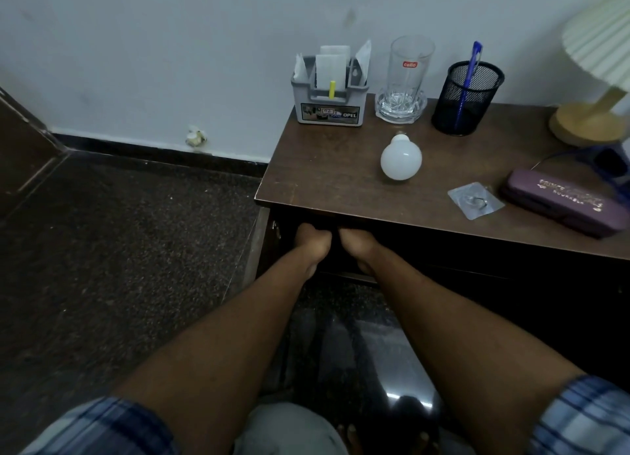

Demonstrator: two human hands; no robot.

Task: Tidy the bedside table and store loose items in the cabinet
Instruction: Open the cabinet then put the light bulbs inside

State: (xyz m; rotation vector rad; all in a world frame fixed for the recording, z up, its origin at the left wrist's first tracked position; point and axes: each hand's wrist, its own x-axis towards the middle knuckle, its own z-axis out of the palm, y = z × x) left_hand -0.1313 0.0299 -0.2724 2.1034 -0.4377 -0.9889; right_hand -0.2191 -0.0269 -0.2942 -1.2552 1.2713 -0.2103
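Right, the bedside table [324,168] fills the right side, its near edge running from the left corner down to the right. Below that edge the cabinet [443,267] is a dark opening, and its door [259,246] stands edge-on at the left. Both forearms stretch straight out from the near side, almost parallel. The left hand [312,241] and right hand [358,241] sit side by side just under the table's lip, knuckles up. Their fingers vanish into the dark, so I cannot tell how far they are closed or whether they have anything.

Up top, a lamp [586,123] stands at the far right. A purple case [562,202] lies close to the near edge at right. Along the far wall, left to right, stand a grey organizer [330,96], a glass [407,76] and a mesh pen cup [467,100] with a blue pen [472,65] upright in it. A white bulb [401,159] lies on its side mid-table, well apart from everything. A small hook packet [475,200] lies flat just left of the case. Bare wood spreads over the near left corner, and dark floor [119,250] opens wide to the left.
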